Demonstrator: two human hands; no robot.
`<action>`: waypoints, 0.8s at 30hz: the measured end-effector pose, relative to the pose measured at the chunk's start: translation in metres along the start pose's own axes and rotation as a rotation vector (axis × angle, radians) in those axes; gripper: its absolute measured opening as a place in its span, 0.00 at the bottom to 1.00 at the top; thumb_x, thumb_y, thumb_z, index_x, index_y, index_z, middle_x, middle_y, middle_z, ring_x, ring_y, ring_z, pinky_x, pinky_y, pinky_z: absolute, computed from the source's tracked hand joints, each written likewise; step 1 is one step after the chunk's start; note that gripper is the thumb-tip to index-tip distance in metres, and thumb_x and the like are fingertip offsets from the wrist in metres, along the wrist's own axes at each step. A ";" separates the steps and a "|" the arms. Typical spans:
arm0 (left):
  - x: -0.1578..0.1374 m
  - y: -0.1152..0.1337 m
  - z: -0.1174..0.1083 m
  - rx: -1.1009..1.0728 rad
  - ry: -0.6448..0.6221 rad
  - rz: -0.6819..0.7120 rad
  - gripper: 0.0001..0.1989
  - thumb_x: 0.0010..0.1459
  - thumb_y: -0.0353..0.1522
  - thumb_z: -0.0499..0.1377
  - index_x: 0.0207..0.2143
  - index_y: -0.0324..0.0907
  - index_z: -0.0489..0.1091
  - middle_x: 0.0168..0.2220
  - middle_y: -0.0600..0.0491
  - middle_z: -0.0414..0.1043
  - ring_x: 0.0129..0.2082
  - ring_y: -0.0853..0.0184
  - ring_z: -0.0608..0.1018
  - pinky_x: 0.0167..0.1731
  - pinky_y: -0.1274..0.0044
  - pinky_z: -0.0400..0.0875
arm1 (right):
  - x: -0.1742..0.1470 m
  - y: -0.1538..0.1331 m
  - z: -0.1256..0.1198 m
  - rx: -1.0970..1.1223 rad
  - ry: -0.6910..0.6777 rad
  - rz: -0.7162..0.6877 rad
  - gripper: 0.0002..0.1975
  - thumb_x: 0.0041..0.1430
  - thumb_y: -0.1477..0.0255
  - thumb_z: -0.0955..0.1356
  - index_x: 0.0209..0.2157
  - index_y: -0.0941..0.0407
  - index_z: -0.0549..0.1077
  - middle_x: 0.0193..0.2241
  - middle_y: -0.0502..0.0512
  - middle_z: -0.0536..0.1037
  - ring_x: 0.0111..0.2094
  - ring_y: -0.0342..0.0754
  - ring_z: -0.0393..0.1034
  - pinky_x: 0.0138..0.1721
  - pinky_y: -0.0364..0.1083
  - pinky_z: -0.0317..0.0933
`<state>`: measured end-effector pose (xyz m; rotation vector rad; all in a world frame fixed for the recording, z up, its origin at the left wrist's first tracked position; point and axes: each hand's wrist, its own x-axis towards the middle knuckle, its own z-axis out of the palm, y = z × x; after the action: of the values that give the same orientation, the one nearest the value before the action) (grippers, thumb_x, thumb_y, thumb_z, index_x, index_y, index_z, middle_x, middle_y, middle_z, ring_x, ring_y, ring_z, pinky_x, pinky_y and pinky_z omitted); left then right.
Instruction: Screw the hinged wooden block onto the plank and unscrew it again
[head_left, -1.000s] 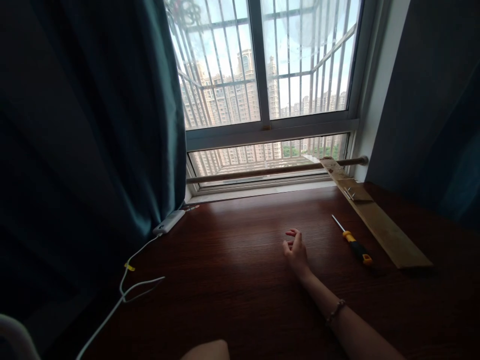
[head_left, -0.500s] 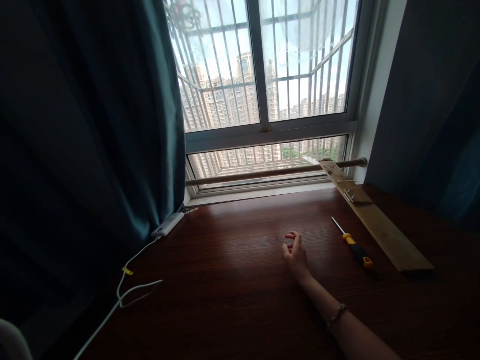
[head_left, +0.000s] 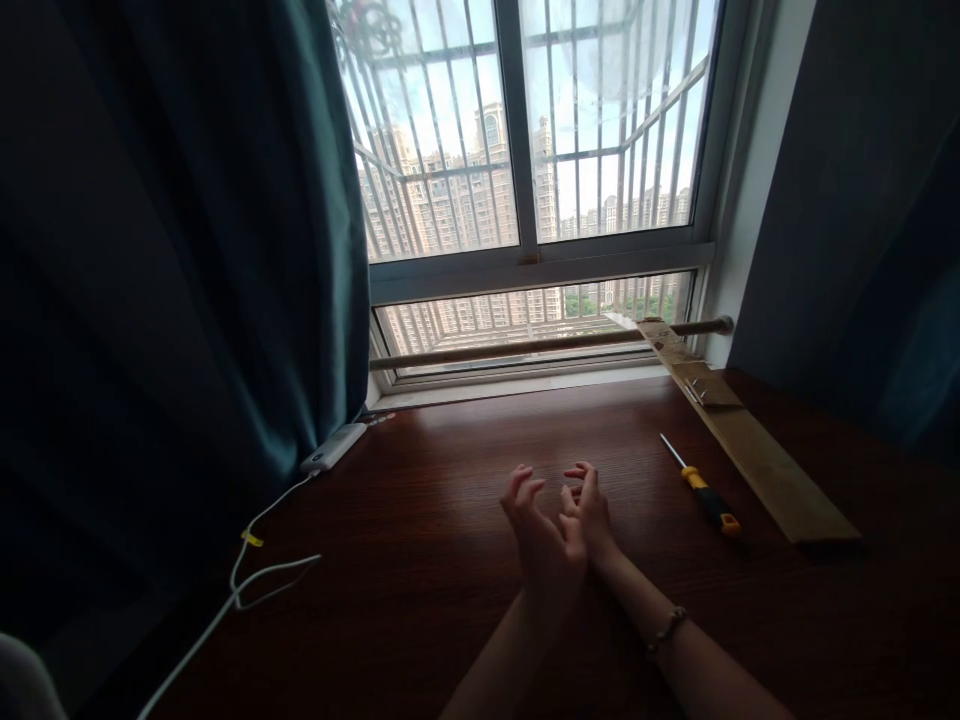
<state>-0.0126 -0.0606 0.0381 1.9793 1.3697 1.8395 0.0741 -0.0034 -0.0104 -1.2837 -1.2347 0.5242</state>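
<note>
left hand point(head_left: 544, 550) & right hand point(head_left: 595, 515) are held side by side, left of the board point(head_left: 761, 455), both half open w/ fingers loosely curled; nothing is seen gripped in either, tho the palms are partly hidden. right hand is partly covered by left hand in view, & whether they're touching can't be told. screwdriver point(head_left: 705, 497), yellow & black handle, is laid on the tabletop point(head_left: 420, 470) just left of the board, btwn it & right hand, not touched by either hand. screws point(head_left: 693, 392) or similar small metal bits are seen on the board's far half; whether they're driven in or just resting is too small to tell. the rod point(head_left: 517, 347), which runs left from the board's far end, is crossed by it in view. progress: tool & metal bits appear set out, but nothing is being turned, lifted or fixed; no finished step can be confirmed, & how much is left can't be judged from here. writing: no brand or label can be read on screwdriver or board; yellow tag point(head_left: 253, 539) & white device point(head_left: 334, 448), both well left of the board, are too small for any text to be made out
</note>
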 end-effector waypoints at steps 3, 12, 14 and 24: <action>0.017 -0.028 0.027 0.039 -0.002 -0.042 0.22 0.44 0.19 0.51 0.43 0.41 0.55 0.45 0.45 0.57 0.48 0.59 0.63 0.49 0.61 0.59 | 0.000 0.000 -0.001 0.000 -0.018 0.000 0.17 0.51 0.72 0.61 0.44 0.56 0.57 0.38 0.57 0.71 0.26 0.46 0.70 0.28 0.46 0.65; 0.005 -0.064 0.046 0.114 -0.272 -0.001 0.14 0.51 0.22 0.50 0.41 0.40 0.58 0.40 0.48 0.63 0.41 0.62 0.67 0.44 0.66 0.65 | 0.005 -0.009 -0.006 -0.077 -0.059 -0.078 0.12 0.51 0.75 0.60 0.40 0.57 0.63 0.35 0.57 0.74 0.30 0.47 0.71 0.33 0.47 0.67; 0.004 -0.061 0.046 0.100 -0.308 0.025 0.12 0.53 0.24 0.51 0.41 0.40 0.59 0.39 0.48 0.64 0.40 0.63 0.69 0.43 0.67 0.66 | 0.006 -0.017 -0.014 -0.094 -0.089 -0.102 0.13 0.51 0.74 0.61 0.41 0.57 0.64 0.36 0.57 0.74 0.30 0.48 0.71 0.33 0.47 0.67; 0.002 -0.063 0.047 0.112 -0.427 0.010 0.09 0.50 0.24 0.50 0.34 0.41 0.63 0.34 0.51 0.65 0.36 0.65 0.70 0.38 0.72 0.66 | 0.060 0.011 -0.189 -0.368 0.176 -0.085 0.14 0.54 0.63 0.60 0.37 0.56 0.69 0.35 0.61 0.75 0.34 0.53 0.70 0.38 0.50 0.63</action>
<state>-0.0060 -0.0001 -0.0119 2.2625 1.3484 1.2583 0.2650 -0.0285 0.0371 -1.5400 -1.2671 0.1195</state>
